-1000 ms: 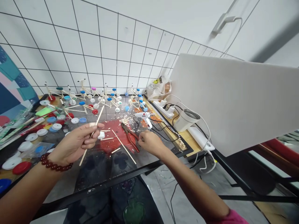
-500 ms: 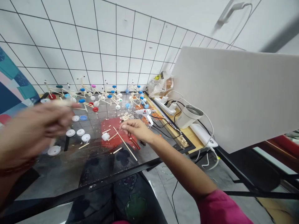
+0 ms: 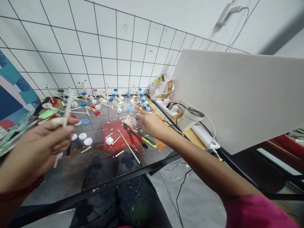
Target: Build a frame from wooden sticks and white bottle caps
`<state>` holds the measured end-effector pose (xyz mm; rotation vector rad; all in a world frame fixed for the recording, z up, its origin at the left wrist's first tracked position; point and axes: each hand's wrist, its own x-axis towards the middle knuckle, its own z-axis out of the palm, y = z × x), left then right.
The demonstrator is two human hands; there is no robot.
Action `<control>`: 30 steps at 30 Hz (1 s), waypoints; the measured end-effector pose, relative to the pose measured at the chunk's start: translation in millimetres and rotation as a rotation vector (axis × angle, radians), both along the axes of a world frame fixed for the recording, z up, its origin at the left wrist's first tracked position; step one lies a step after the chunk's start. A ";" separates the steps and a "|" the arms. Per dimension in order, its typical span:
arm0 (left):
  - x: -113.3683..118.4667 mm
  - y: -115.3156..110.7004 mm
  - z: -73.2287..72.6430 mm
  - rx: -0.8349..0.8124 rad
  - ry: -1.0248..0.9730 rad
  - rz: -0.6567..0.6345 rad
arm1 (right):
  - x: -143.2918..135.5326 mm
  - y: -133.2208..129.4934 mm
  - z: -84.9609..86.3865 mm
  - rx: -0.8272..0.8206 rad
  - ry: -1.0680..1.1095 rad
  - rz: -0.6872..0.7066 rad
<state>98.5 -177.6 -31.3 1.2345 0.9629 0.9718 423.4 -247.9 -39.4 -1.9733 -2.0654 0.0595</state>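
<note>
While L hand (image 3: 52,136) is clamped on wooden stick (image 3: 67,108) above tabletop (image 3: 96,133), for R hand (image 3: 150,124) I can't tell (fingertips unclear). White tub (image 3: 186,120): contents hidden; plastic bag (image 3: 158,90) has sth. brown inside. Vs. prev. frame, R hand no longer covers pliers (image 3: 133,136).

Forward, downward view from head

We count two hands (image 3: 154,125) and two long sticks (image 3: 128,145), one held at the left, one lying at the centre. Across the middle we find four short sticks (image 3: 119,154), one block (image 3: 109,141), one mat (image 3: 114,126) and one pair of pliers (image 3: 128,129). At centre left we see three clustered white caps (image 3: 88,142); right of centre, one cup (image 3: 188,119).
</note>
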 end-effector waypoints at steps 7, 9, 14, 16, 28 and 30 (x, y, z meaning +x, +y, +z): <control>39.5 1.8 -39.4 0.516 0.665 0.006 | -7.4 -26.9 -54.7 -0.191 -0.113 -0.072; 44.1 6.2 -52.7 0.602 0.774 -0.032 | -9.2 -29.6 -60.2 -0.179 -0.088 -0.104; 57.4 11.5 -74.1 0.598 0.865 -0.104 | -16.9 -18.3 -62.5 -0.061 0.048 -0.040; 61.0 12.9 -80.1 0.572 0.862 -0.114 | -23.1 -8.0 -63.4 -0.030 0.087 0.003; 72.9 15.9 -98.0 0.542 0.797 -0.145 | -35.3 35.5 -72.5 -0.045 0.100 0.092; 69.1 20.9 -95.7 0.528 0.813 -0.132 | -33.7 41.8 -74.1 -0.030 0.153 0.101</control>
